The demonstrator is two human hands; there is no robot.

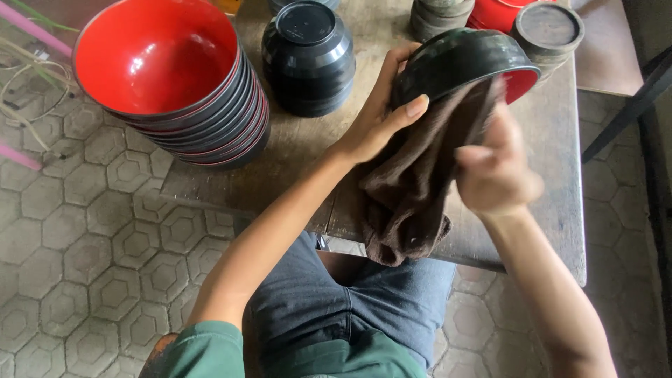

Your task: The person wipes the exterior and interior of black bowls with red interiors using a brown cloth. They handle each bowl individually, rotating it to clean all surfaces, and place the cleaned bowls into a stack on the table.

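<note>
Over the wooden table [560,210] we're mid-wipe — left hand [378,119] gripping the black bowl [458,59], right hand [493,171] pinching the brown cloth [413,189] against its red inside — next we'd probably rotate the bowl.

Tilted black bowl [458,59], red inside, with brown cloth [413,189] hanging.

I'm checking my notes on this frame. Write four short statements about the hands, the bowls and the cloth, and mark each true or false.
1. The left hand holds a black bowl with a red inside. True.
2. The right hand grips a brown cloth. True.
3. The stack of bowls on the wooden table stands upside down. False: it stands open side up, showing red.
4. The cloth is white. False: it is dark brown.
</note>
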